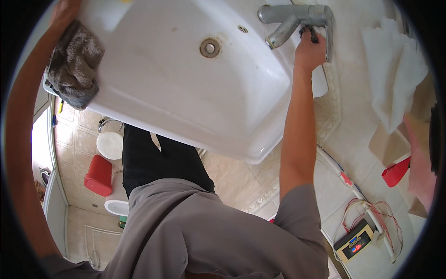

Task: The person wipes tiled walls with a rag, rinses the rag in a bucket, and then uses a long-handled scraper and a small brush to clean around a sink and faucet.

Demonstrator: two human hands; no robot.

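A white washbasin [153,69] with a round metal drain [210,47] fills the upper middle. At its right end, my right hand [310,50] is closed beside the grey metal tap [297,17]. Something small and dark shows at its fingers, too little of it to name. The tap's lever hangs down just right of that hand. My left hand [64,13] is at the basin's far left, cut off by the picture's edge, its fingers hidden. Close to that wrist a grey-brown towel [76,65] lies bunched over the basin's left rim.
White cloth or paper [395,69] hangs on the tiled wall at right. Lower right is a small control box [357,242] with loose wires [360,207]. Behind me on the tiled floor stand a red bin [98,175] and a white toilet [117,206].
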